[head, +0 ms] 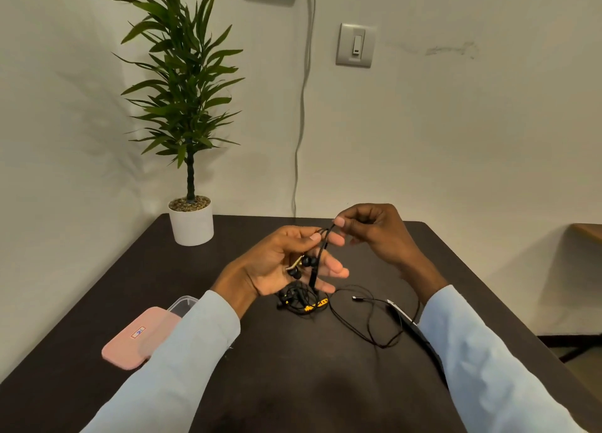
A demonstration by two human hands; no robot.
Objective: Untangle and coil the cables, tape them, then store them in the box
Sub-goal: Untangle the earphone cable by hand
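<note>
My left hand (286, 263) is raised palm-up over the dark table (293, 367), holding black earphone buds and their cable (304, 264) between thumb and fingers. My right hand (374, 229) pinches the same thin black cable (327, 233) at its top, just right of the left thumb. Below the hands lies a tangled bundle of black and yellow cables (303, 300). A loose thin black cable (368, 318) loops across the table to the right. The clear box (182, 303) sits at the left, with a pink lid (136, 338) lying over it.
A potted plant in a white pot (191, 220) stands at the table's far left corner. A dark flat object with a white end (407, 321) lies partly under my right sleeve. A grey wall cable (301, 106) hangs behind the table.
</note>
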